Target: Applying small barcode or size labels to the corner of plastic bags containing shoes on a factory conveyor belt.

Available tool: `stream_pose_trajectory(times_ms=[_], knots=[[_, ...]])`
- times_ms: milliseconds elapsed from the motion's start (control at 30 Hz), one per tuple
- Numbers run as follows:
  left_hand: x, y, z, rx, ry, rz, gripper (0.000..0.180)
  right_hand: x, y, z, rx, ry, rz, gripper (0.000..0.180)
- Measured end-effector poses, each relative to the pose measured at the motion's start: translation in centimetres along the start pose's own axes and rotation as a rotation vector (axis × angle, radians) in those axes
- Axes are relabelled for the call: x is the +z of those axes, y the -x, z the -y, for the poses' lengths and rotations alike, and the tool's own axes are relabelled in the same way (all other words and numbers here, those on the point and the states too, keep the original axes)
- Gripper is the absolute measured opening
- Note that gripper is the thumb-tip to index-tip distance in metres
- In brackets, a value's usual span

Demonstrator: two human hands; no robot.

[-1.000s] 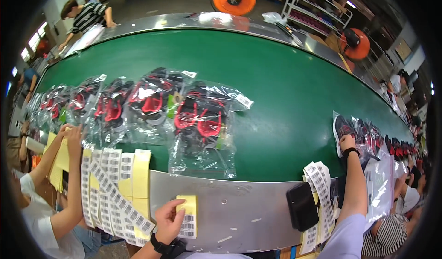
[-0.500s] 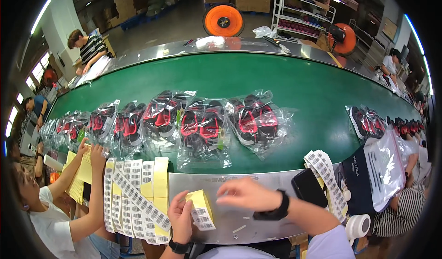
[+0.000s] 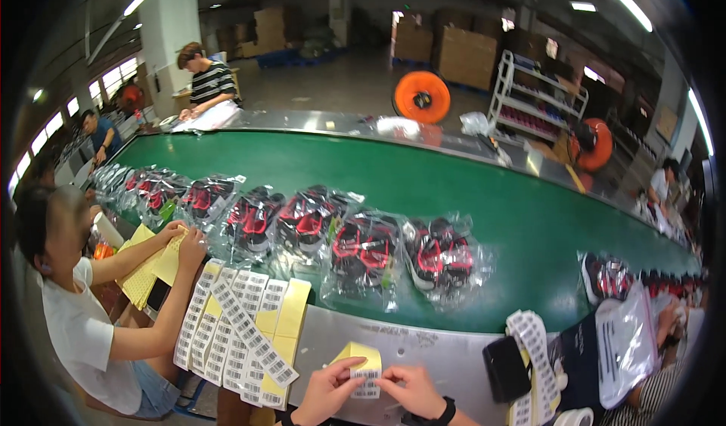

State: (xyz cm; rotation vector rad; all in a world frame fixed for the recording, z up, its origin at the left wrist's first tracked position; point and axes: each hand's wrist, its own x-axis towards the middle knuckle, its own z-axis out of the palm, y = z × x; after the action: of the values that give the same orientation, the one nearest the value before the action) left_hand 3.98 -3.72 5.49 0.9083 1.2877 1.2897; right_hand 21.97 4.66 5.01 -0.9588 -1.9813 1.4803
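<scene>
Left hand (image 3: 325, 393): thumb and fingers pinched on left edge of label sheet (image 3: 365, 385). Right hand (image 3: 414, 393): thumb and fingertips closed on the sheet's right edge. Sheet lies between the hands, over the middle of the steel tabletop (image 3: 446, 350), toward its near edge; contact with the surface cannot be told. Left end of tabletop: overlapping label strips (image 3: 234, 339). Toward right end: black case (image 3: 505, 369) beside more strips (image 3: 535, 346). Beyond tabletop's far edge: green belt (image 3: 514, 267), bagged shoes (image 3: 442, 256) in a row.
</scene>
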Motion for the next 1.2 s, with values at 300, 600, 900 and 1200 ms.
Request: stream_pose_trajectory(times_ms=[300,600,900,1200], knots=[[0.1,1.2,-2.9,0.121,-0.238,0.002,0.018,0.7,0.4,4.8,-0.106,0.019,-0.182,0.011],[-0.7,0.1,0.1,0.134,-0.104,-0.042,0.02,1.3,0.0,4.3,-0.29,0.254,-0.205,0.006],[-2.4,-0.7,4.2,0.008,0.033,0.182,0.051,1.2,-0.3,5.1,-0.406,0.459,-0.142,0.01],[-4.6,-2.0,5.9,-0.043,0.09,-0.135,0.046,-13.2,-11.7,3.8,-0.575,0.872,-0.263,0.092]])
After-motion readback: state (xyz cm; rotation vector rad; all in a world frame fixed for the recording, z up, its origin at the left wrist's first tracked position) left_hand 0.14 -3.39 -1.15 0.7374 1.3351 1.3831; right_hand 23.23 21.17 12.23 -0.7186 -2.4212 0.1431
